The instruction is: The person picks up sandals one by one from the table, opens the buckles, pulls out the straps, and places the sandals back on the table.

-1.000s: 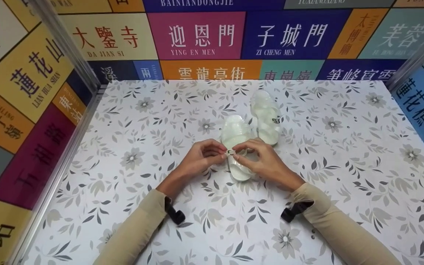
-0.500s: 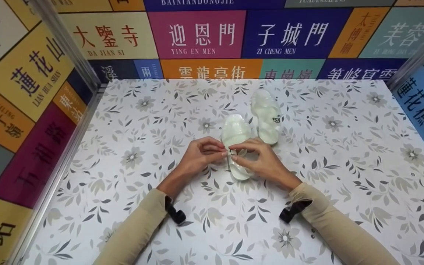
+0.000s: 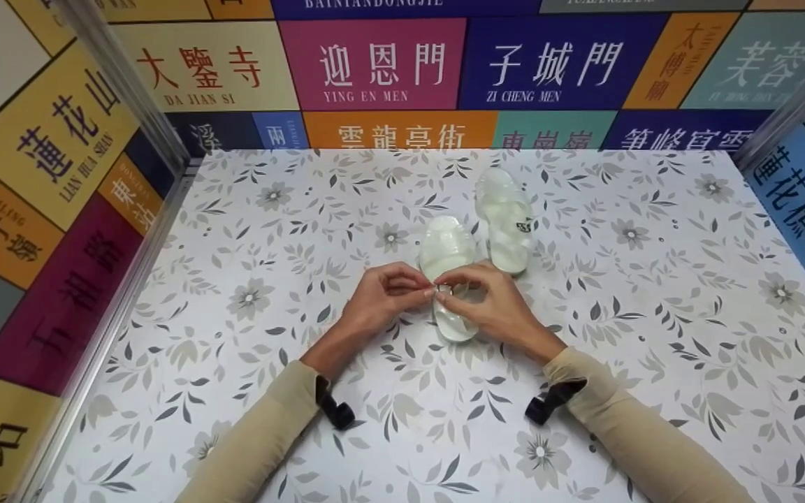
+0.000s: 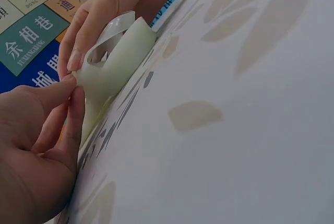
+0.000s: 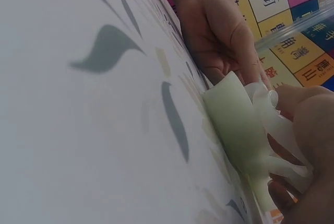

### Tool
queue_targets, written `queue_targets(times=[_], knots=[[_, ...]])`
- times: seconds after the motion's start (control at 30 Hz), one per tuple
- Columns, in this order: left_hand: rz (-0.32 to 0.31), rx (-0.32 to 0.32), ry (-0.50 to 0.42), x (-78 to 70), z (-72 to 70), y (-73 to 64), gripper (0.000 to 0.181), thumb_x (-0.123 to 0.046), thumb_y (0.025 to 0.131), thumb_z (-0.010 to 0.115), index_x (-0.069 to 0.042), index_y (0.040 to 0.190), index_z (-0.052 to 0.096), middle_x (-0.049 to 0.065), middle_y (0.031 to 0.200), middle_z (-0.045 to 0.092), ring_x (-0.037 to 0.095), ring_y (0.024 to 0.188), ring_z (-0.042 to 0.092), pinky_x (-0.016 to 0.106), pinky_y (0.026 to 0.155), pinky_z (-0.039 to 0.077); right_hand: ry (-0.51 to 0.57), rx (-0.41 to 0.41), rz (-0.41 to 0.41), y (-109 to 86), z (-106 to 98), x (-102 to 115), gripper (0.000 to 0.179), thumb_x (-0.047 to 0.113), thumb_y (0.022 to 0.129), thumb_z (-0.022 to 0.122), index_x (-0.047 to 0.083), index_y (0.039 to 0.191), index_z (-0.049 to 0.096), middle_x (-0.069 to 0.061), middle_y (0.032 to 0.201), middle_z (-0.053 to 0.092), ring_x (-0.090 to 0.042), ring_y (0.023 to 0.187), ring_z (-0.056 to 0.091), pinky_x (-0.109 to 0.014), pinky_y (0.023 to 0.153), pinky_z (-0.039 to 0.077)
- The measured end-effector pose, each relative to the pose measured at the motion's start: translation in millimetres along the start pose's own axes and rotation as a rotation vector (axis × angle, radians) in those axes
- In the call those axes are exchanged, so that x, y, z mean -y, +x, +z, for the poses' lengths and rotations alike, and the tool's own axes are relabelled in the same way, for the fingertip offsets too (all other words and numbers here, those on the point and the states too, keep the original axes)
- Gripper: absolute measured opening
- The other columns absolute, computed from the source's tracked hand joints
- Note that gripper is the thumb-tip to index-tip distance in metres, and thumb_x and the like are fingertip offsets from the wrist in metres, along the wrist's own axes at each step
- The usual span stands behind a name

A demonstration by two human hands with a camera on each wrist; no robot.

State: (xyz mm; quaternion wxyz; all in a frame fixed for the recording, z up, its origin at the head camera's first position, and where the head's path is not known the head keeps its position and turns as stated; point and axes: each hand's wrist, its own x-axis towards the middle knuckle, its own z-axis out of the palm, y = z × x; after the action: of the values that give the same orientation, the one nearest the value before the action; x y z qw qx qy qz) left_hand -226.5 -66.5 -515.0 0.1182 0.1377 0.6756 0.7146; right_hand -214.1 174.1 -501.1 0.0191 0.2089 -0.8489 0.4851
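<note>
Two pale green, translucent sandals lie on the patterned table, the near sandal (image 3: 448, 241) and, up and right of it, the far sandal (image 3: 504, 241). My left hand (image 3: 381, 300) and right hand (image 3: 497, 297) meet fingertip to fingertip over the left edge of the near sandal. Thumb and forefinger of each hand pinch the strap edge there, a small glinting bit showing between them. In the left wrist view a clear strap (image 4: 112, 31) loops above the heel part (image 4: 128, 51). A round stud (image 5: 273, 98) shows on the strap in the right wrist view.
The table (image 3: 249, 419) has a white cover with grey leaves and flowers. Colourful panels with lettering (image 3: 381, 66) stand along its back and sides. A black wrist band (image 3: 336, 409) hangs at the left sleeve, another band (image 3: 553, 402) at the right.
Both hands stay at the same place on the near sandal, with small finger shifts. The dark mark seen between the fingertips earlier is now replaced by a lighter glint. Both sandals stay in place.
</note>
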Motion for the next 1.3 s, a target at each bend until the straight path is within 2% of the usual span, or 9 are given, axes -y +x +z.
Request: queue_targets(times=[0.27, 0.43, 0.63, 0.8, 0.93, 1.13, 1.3], knots=[[-0.016, 0.042, 0.058, 0.8, -8.2, -1.2, 0.021, -0.014, 0.093, 0.087, -0.008, 0.112, 0.083, 0.008, 0.109, 0.083, 0.023, 0.100, 0.081, 0.029, 0.086, 0.065, 0.000, -0.006, -0.013, 0.8, 4.3, 0.0, 0.025, 0.035, 0.096, 0.085, 0.026, 0.119, 0.080, 0.008, 0.115, 0.075, -0.013, 0.111, 0.063, -0.037, 0.101, 0.051], [0.010, 0.054, 0.091, 1.3, -9.0, -0.9, 0.023, -0.016, 0.092, 0.088, -0.007, 0.113, 0.083, 0.008, 0.108, 0.083, 0.021, 0.096, 0.081, 0.029, 0.084, 0.065, 0.015, -0.003, -0.016, 0.9, 3.7, -1.7, 0.026, 0.036, 0.096, 0.084, 0.025, 0.120, 0.080, 0.008, 0.116, 0.075, -0.012, 0.113, 0.064, -0.037, 0.103, 0.051], [0.005, 0.055, 0.096, 2.1, -8.7, -0.9, 0.022, -0.014, 0.092, 0.088, -0.008, 0.113, 0.083, 0.007, 0.105, 0.083, 0.019, 0.095, 0.080, 0.027, 0.082, 0.064, 0.067, 0.004, -0.006, 1.1, 2.1, -5.7, 0.027, 0.038, 0.096, 0.084, 0.029, 0.121, 0.081, 0.007, 0.117, 0.076, -0.013, 0.113, 0.066, -0.033, 0.103, 0.052], [-0.009, 0.050, 0.084, 2.0, -7.1, -1.0, 0.022, -0.015, 0.092, 0.088, -0.008, 0.113, 0.083, 0.007, 0.104, 0.083, 0.019, 0.095, 0.080, 0.026, 0.080, 0.064, 0.130, -0.008, 0.029, -0.8, 1.0, -6.0, 0.025, 0.031, 0.095, 0.086, 0.025, 0.118, 0.081, 0.004, 0.116, 0.077, -0.018, 0.109, 0.070, -0.032, 0.099, 0.055], [0.000, 0.042, 0.073, 3.2, -5.8, -1.0, 0.023, -0.017, 0.091, 0.089, -0.008, 0.112, 0.084, 0.007, 0.107, 0.083, 0.020, 0.096, 0.081, 0.027, 0.082, 0.064, 0.129, -0.010, 0.039, -1.7, 0.7, -3.3, 0.027, 0.028, 0.092, 0.089, 0.022, 0.117, 0.081, 0.002, 0.115, 0.076, -0.018, 0.110, 0.069, -0.034, 0.102, 0.053], [0.020, 0.047, 0.071, 2.4, -3.9, -1.3, 0.021, -0.018, 0.092, 0.089, -0.009, 0.111, 0.085, 0.009, 0.107, 0.084, 0.022, 0.096, 0.082, 0.028, 0.083, 0.066, 0.093, -0.022, 0.047, -1.1, 1.0, -1.4, 0.029, 0.036, 0.089, 0.091, 0.025, 0.115, 0.082, 0.005, 0.112, 0.076, -0.015, 0.109, 0.066, -0.034, 0.102, 0.052], [0.018, 0.049, 0.090, 1.7, -2.8, -0.4, 0.019, -0.018, 0.094, 0.087, -0.011, 0.111, 0.085, 0.007, 0.108, 0.084, 0.022, 0.099, 0.081, 0.026, 0.084, 0.065, 0.100, -0.034, 0.043, -0.7, 1.7, -5.0, 0.021, 0.036, 0.095, 0.085, 0.027, 0.114, 0.082, 0.007, 0.111, 0.077, -0.014, 0.109, 0.067, -0.034, 0.100, 0.054]])
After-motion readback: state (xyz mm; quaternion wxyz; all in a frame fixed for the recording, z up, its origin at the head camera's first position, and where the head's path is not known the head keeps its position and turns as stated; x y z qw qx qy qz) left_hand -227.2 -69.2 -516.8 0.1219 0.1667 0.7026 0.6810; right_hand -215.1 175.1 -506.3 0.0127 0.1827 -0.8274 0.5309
